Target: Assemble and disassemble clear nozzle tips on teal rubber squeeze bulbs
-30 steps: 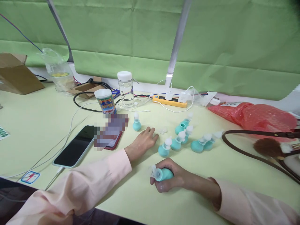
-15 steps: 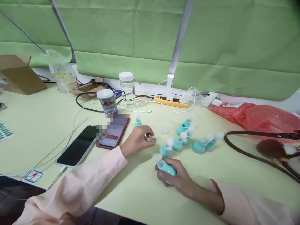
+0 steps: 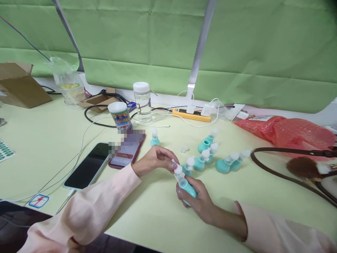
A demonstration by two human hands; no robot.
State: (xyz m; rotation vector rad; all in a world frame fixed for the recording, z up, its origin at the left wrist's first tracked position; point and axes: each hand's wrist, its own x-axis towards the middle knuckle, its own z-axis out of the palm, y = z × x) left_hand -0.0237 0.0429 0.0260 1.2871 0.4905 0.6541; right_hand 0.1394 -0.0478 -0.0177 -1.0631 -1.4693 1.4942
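Wrapped around a teal squeeze bulb with a clear nozzle [image 3: 189, 189], my right hand [image 3: 201, 200] holds it tilted, nozzle toward the upper left. My left hand [image 3: 160, 160] pinches a small translucent piece [image 3: 177, 168] at the nozzle's end; whether it is a separate cap or part of the nozzle, I cannot tell. Just behind the hands stands another teal bulb [image 3: 187, 167] with a clear top, partly hidden. Several more such bulbs [image 3: 223, 166] are grouped to the right, and one open-necked bulb [image 3: 204, 146] shows no nozzle. A lone bulb [image 3: 155, 140] stands behind my left hand.
Small clear pieces [image 3: 184, 149] lie mid-table. Two phones, one dark-screened [image 3: 88, 165] and one red-cased [image 3: 126, 154], lie left. Behind are a paper cup [image 3: 120, 117], a lidded bottle [image 3: 142, 103] and a yellow power strip [image 3: 191, 115]. A brown strap [image 3: 265, 165] lies right.
My left hand has moved right and down, bringing its fingers to the nozzle of the bulb. The right hand stays almost in place, still holding the bulb.
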